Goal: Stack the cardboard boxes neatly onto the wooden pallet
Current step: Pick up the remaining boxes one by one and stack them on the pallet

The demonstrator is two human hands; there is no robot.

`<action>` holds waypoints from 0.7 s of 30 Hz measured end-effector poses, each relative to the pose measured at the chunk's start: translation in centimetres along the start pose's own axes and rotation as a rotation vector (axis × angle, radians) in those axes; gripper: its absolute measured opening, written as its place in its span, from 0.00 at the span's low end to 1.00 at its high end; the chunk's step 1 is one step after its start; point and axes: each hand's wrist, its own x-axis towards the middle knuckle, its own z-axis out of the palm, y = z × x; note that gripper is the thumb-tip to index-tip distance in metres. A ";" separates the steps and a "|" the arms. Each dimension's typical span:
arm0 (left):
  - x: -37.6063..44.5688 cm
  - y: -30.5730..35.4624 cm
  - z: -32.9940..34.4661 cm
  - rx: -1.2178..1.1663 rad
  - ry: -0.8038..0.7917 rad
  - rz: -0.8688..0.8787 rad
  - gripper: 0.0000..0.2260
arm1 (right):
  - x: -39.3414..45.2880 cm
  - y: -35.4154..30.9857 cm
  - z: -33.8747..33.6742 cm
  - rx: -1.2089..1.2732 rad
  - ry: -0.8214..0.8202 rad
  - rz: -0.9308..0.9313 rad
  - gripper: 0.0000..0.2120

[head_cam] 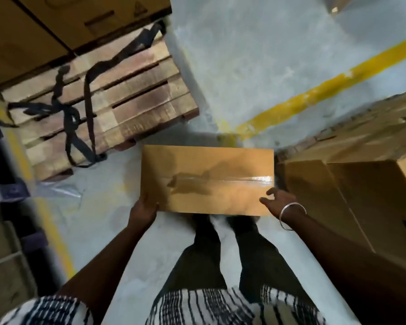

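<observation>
Box held flat out in front of the person, over the floor, wooden pallet well apart to the left. Taped, stiff, looks light enough; best taken under the short ends. Left hand grips its near-left corner. Right hand spread loose at the near-right corner, barely touching, not clasping.

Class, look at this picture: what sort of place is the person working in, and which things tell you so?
Probably a warehouse: a wooden pallet on a concrete floor, a painted yellow floor line, and stacked cardboard boxes beside the carried box.
</observation>
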 end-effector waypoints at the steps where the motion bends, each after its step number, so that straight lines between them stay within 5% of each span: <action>1: 2.1 -0.4 0.5 -0.002 0.009 -0.004 0.29 | 2.0 -0.4 0.7 0.021 -0.003 0.015 0.20; 6: 9.6 -0.5 2.5 -0.052 0.075 0.013 0.26 | 10.6 -1.2 3.7 0.125 0.004 0.078 0.27; 10: 15.4 -2.2 3.8 -0.021 0.070 -0.015 0.27 | 16.9 1.5 6.6 0.302 0.128 0.211 0.41; 16: 21.1 -3.7 5.0 -0.042 0.126 -0.165 0.53 | 18.7 1.3 8.8 0.503 0.229 0.374 0.40; 21: 21.4 -3.9 4.5 -0.243 0.068 -0.176 0.41 | 19.5 2.2 9.0 0.453 0.217 0.408 0.35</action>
